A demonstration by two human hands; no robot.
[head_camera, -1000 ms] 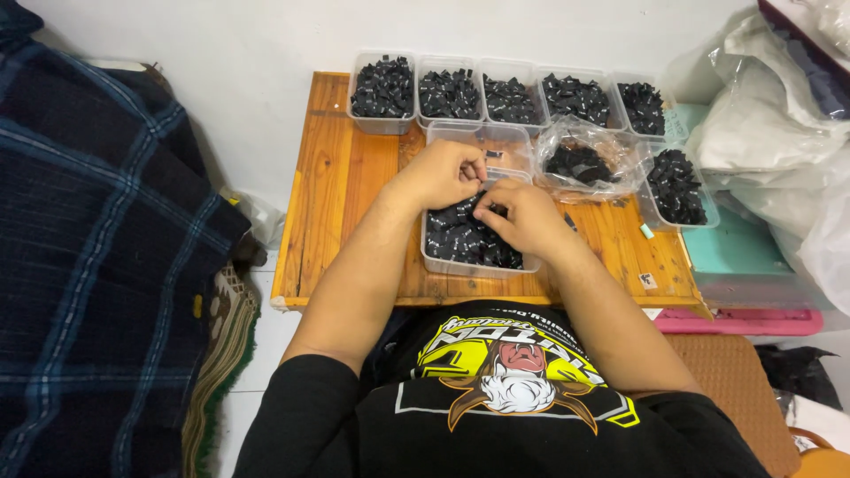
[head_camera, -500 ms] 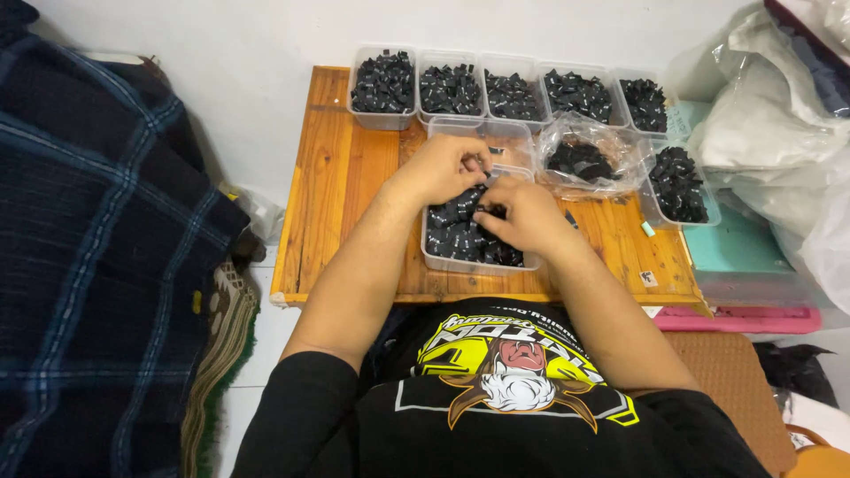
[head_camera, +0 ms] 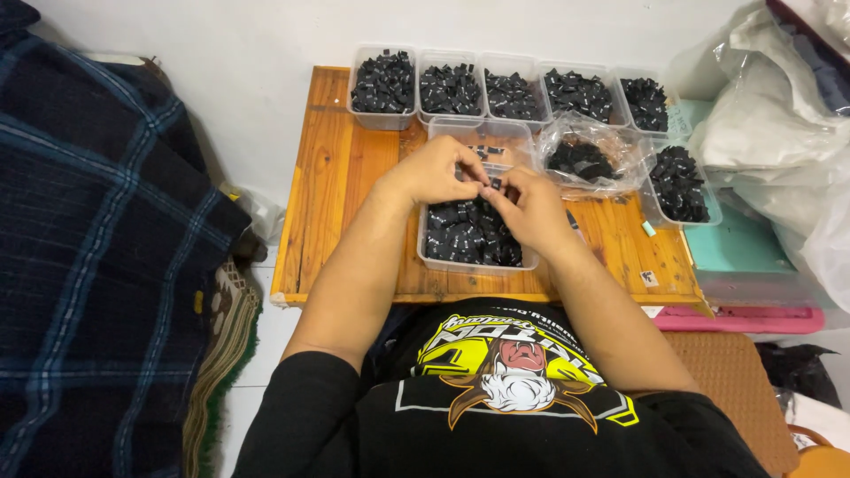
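Hands, left hand (head_camera: 434, 173) and right hand (head_camera: 531, 208), together pinching a small black piece (head_camera: 492, 184) over the part-filled clear tub (head_camera: 474, 235); five tubs behind (head_camera: 513, 93) already full.

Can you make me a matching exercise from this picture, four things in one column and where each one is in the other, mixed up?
Things:
1. clear tub under the hands
2. row of five tubs
3. plastic bag of black pieces
4. dark plaid cloth

Places:
A. far edge of the wooden table
B. off the table, at the person's left
C. near edge of the table, in front of the person
D. right of the nearly empty tub

Pairs: 1-C, 2-A, 3-D, 4-B
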